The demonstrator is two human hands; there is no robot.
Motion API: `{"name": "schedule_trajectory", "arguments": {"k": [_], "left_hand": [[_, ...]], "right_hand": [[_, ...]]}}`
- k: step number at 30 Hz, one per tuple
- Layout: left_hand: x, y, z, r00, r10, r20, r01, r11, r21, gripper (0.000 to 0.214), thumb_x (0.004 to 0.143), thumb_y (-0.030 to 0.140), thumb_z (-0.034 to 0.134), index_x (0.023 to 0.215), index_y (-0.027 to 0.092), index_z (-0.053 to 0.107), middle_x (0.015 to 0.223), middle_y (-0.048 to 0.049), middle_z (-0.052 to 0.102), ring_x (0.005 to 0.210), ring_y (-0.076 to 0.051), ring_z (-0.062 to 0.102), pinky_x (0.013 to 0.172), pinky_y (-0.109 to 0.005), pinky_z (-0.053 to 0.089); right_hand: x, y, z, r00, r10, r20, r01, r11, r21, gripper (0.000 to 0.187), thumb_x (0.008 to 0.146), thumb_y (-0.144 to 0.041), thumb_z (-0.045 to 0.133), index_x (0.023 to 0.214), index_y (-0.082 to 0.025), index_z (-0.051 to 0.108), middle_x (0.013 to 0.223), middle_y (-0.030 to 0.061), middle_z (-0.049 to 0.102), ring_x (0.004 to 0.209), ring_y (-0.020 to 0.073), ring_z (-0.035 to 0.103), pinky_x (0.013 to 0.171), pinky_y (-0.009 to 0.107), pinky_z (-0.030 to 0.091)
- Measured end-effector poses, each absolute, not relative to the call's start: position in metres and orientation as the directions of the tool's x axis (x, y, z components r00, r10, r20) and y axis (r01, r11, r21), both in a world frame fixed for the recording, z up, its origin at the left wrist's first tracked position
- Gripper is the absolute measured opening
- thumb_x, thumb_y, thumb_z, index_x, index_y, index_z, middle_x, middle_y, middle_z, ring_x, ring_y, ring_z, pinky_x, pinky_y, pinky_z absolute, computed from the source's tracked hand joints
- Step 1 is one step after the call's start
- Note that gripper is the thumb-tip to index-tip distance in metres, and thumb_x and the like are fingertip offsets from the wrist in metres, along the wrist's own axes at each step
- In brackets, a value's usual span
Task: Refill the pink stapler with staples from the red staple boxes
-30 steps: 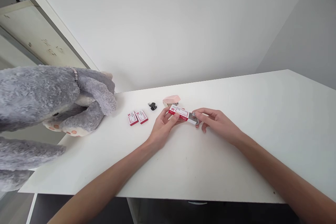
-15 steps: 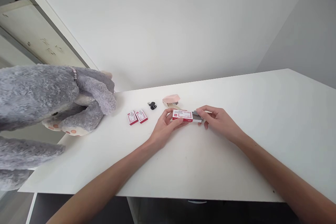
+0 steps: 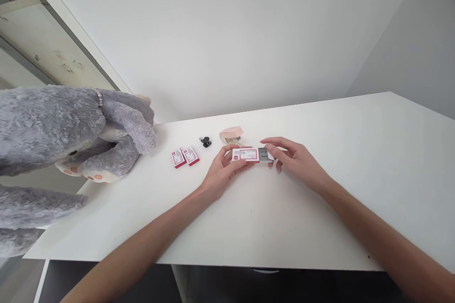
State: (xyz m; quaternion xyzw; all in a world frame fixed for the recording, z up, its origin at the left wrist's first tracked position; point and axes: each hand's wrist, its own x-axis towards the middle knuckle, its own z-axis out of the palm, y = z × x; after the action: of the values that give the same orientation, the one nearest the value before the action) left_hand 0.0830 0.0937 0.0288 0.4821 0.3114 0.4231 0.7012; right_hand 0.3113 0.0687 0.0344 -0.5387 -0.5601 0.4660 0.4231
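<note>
My left hand (image 3: 223, 172) is closed around the sleeve of a red-and-white staple box (image 3: 245, 154), with the thumb along its front edge. From the sleeve's right end sticks out an inner tray (image 3: 263, 154), with grey staple strips showing in it. My right hand (image 3: 289, 155) pinches the tray's outer end between thumb and fingers; a white end flap (image 3: 270, 155) shows by the thumb. Just behind the left hand stands a pink stapler (image 3: 231, 134). To its left lies a small black staple remover (image 3: 205, 141).
Two smaller red-and-white boxes, a left one (image 3: 178, 157) and a right one (image 3: 190, 155), lie side by side on the white table (image 3: 227, 232). A large grey plush toy (image 3: 50, 125) leans over the table's left end. A wall (image 3: 245, 42) rises behind.
The staple box has turned slightly, so the inside of its tray now faces up more. My right fingers have shifted on the tray's end, and the white flap now shows.
</note>
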Motion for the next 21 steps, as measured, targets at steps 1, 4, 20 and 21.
{"name": "schedule_trajectory", "arguments": {"k": [1, 4, 20, 21], "left_hand": [[0.0831, 0.0937, 0.0293, 0.451, 0.892, -0.024, -0.292, 0.173, 0.941, 0.037, 0.087, 0.028, 0.083, 0.117, 0.021, 0.062, 0.138, -0.0114, 0.069, 0.119, -0.026, 0.071, 0.12, -0.056, 0.044], [0.0837, 0.0931, 0.0314, 0.472, 0.881, -0.013, -0.286, 0.167, 0.944, 0.039, 0.087, 0.03, 0.083, 0.118, 0.022, 0.062, 0.143, -0.0115, 0.066, 0.123, -0.026, 0.068, 0.122, -0.056, 0.042], [0.0842, 0.0921, 0.0306, 0.591, 0.806, -0.008, -0.234, 0.181, 0.955, 0.043, 0.089, 0.028, 0.082, 0.127, 0.02, 0.065, 0.133, -0.0112, 0.07, 0.123, -0.026, 0.067, 0.12, -0.055, 0.046], [0.0841, 0.0922, 0.0297, 0.607, 0.795, 0.0, -0.236, 0.18, 0.955, 0.043, 0.089, 0.028, 0.082, 0.128, 0.02, 0.065, 0.133, -0.0111, 0.069, 0.124, -0.026, 0.067, 0.119, -0.055, 0.047]], "right_hand": [[0.3118, 0.0687, 0.035, -0.061, 0.997, -0.039, 0.202, -0.026, -0.979, 0.052, 0.092, -0.073, 0.061, 0.123, -0.032, 0.071, 0.093, 0.0034, 0.073, 0.067, 0.0178, 0.062, 0.074, 0.038, 0.052], [0.313, 0.0687, 0.036, -0.07, 0.995, -0.068, 0.208, -0.052, -0.977, 0.053, 0.095, -0.072, 0.057, 0.128, -0.032, 0.07, 0.072, 0.0, 0.063, 0.067, 0.0185, 0.059, 0.076, 0.037, 0.05], [0.315, 0.0675, 0.0333, -0.248, 0.967, -0.059, 0.138, -0.025, -0.99, 0.049, 0.093, -0.066, 0.064, 0.127, -0.031, 0.068, 0.068, -0.0037, 0.051, 0.063, 0.0159, 0.05, 0.067, 0.034, 0.045], [0.3147, 0.0673, 0.0335, -0.263, 0.962, -0.065, 0.147, -0.027, -0.989, 0.049, 0.093, -0.066, 0.064, 0.128, -0.031, 0.067, 0.069, -0.0038, 0.052, 0.062, 0.0155, 0.05, 0.067, 0.034, 0.045]]}}
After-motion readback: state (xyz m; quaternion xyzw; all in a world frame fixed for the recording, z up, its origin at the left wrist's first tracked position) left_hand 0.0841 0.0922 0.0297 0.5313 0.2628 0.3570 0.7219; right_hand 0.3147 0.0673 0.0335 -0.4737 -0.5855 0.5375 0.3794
